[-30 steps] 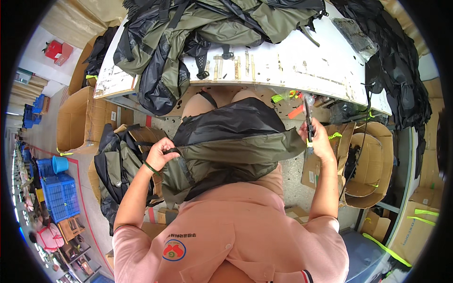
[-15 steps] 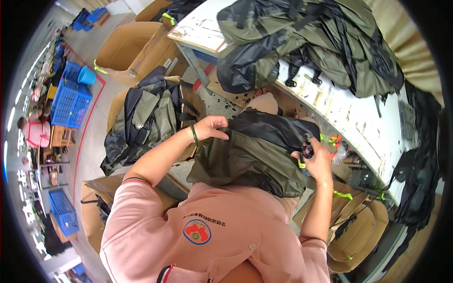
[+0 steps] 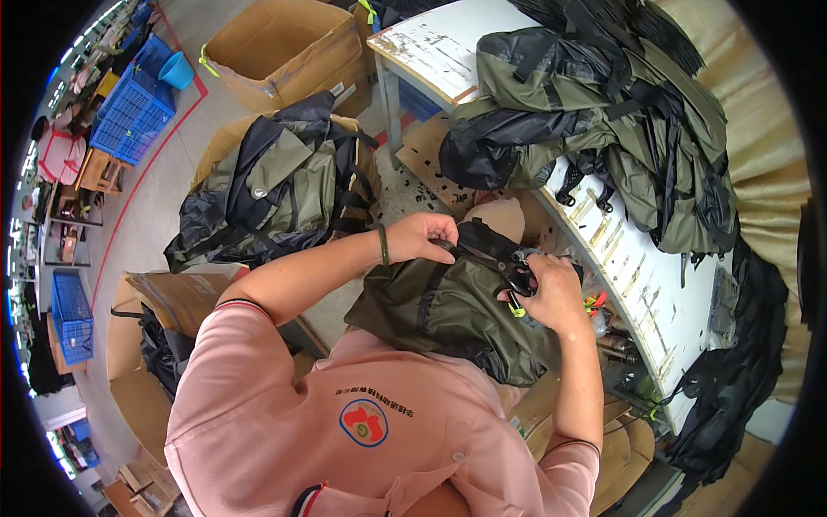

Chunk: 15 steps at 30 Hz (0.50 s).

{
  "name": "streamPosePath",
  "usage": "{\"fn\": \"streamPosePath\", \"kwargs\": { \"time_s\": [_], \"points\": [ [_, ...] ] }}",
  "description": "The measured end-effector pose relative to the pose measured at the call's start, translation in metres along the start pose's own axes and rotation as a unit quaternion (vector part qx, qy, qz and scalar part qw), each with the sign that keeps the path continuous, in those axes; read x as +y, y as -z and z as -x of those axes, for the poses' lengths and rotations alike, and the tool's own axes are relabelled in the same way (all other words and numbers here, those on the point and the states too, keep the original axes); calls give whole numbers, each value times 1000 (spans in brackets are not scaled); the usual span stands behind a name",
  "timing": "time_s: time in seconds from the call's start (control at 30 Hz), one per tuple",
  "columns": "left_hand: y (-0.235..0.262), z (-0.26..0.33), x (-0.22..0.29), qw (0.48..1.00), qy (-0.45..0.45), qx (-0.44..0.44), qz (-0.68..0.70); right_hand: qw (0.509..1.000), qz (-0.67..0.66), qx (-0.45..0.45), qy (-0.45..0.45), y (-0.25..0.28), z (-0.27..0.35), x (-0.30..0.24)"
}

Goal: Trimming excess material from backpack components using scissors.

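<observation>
Both hands closed on olive bag (image 3: pixel 448 310) | left hand (image 3: pixel 422 237) pinches top edge | right hand (image 3: pixel 547 289) grips black tool (scissors, likely) | risk: blade nicks fabric if bag slips

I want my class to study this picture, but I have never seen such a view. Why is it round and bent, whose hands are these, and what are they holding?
A wide fisheye camera on a person's head looks down, so edges bend. No machine: two bare hands. The left hand and right hand grip an olive and black bag on the lap; the right hand also holds a small black tool I cannot identify. More such bags are piled on the white table ahead and in a cardboard box to the person's left. Blue crates stand farther off.
</observation>
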<state>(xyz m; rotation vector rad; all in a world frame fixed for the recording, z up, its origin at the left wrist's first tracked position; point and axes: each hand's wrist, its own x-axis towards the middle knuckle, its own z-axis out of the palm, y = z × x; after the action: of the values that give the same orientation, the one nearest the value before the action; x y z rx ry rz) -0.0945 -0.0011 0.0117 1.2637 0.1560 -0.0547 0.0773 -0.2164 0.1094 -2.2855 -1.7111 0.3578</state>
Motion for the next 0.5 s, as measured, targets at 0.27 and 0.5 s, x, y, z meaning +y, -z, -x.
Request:
{"fn": "streamPosePath", "kwargs": {
  "time_s": [0.27,0.5],
  "points": [
    [0,-3,-3,999,-12,7,-41,999,17,6,26,-2,-9,-3],
    [-4,0,2,990,-35,24,-135,999,17,-20,22,0,-6,-9]
  ]
}}
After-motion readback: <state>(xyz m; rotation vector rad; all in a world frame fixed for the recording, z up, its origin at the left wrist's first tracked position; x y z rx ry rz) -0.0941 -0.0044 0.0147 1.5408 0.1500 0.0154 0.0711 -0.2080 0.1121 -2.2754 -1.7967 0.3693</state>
